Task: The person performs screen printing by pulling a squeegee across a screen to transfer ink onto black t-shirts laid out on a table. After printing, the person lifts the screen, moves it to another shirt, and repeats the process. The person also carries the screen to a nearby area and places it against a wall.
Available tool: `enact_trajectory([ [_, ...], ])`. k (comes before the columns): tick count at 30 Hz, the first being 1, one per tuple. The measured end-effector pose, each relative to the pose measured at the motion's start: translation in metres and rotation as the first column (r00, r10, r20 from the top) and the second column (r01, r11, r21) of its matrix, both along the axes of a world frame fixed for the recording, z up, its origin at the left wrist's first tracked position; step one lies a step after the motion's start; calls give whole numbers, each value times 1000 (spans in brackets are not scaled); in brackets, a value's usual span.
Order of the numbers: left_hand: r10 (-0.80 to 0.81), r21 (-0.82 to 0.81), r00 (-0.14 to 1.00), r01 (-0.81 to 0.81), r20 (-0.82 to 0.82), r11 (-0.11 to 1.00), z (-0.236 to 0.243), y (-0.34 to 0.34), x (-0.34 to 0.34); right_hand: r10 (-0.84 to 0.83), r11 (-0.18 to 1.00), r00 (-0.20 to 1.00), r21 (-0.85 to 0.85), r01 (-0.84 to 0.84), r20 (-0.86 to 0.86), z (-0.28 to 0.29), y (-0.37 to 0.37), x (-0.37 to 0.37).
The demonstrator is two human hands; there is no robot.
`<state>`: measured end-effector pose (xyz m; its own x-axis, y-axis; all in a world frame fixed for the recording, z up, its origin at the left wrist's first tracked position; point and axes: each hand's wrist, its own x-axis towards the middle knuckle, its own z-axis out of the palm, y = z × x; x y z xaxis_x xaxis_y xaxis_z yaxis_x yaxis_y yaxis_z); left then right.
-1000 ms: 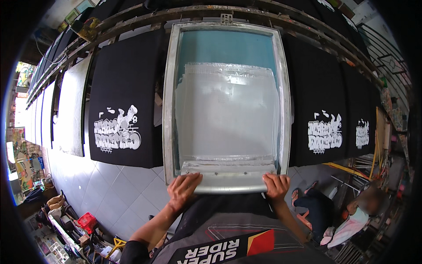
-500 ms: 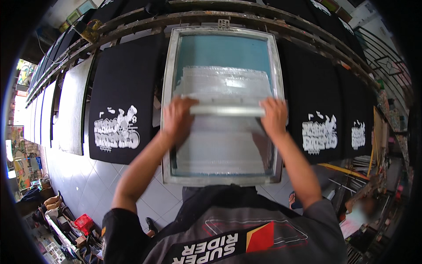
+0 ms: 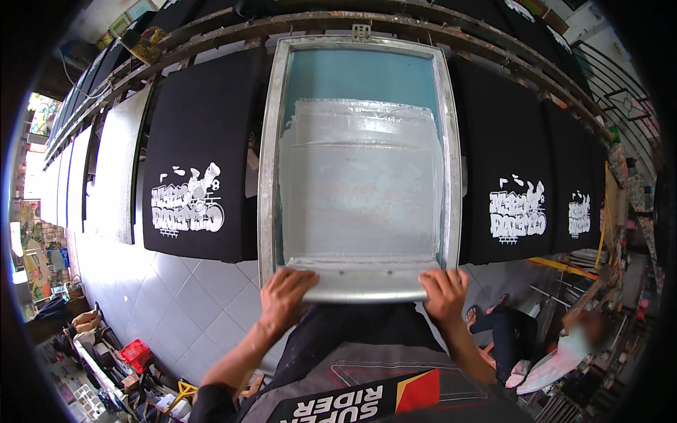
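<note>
My left hand (image 3: 289, 296) and right hand (image 3: 446, 292) are well apart, each gripping one end of the squeegee (image 3: 363, 283), fingers curled over its upper side. The squeegee lies at lower centre of the frame, its long axis running left to right; neither hand looks nearer to it than the other. It sits across the near end of the screen (image 3: 271, 162), whose own long axis runs away from me, toward the top of the frame — so the two stand crosswise. Directly beyond the squeegee, above both hands, the white ink (image 3: 363, 190) covers most of the mesh, with a ridge across its upper part; how firmly the squeegee's edge meets the mesh I cannot tell. Past the ink, a blue-green strip (image 3: 360, 70) fills the far end. Black cloths (image 3: 201, 127) flank the screen left and right, white prints (image 3: 187, 201) near their lower ends, and pale boards (image 3: 120, 169) line up at the left. Grey tiles (image 3: 176, 296) show below — a red basket (image 3: 136, 354) at lower left, a seated person (image 3: 564, 359) at lower right. Long rails (image 3: 317, 21) arch across the top.
</note>
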<state>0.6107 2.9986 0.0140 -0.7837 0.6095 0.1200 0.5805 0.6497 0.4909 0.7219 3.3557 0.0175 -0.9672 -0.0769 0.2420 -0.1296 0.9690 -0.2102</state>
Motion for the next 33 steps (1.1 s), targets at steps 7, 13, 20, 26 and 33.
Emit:
enact_trajectory([
  [7,76,100,976,-57,-205,993,-38,6,8,-69,998,980,-22,66,-188,-54,-4,7],
  [13,77,102,963,-52,-259,993,-56,29,-69,-41,999,978,-39,34,-203,-55,16,-79],
  [20,63,-58,989,-71,-131,996,-37,65,-224,61,998,990,25,-58,-124,-24,71,-232],
  [26,19,-284,996,6,86,959,51,86,-294,88,996,935,-3,-93,343,59,94,-289],
  [33,-71,0,995,72,-69,997,23,7,-90,177,983,983,-55,-174,47,26,27,-80],
])
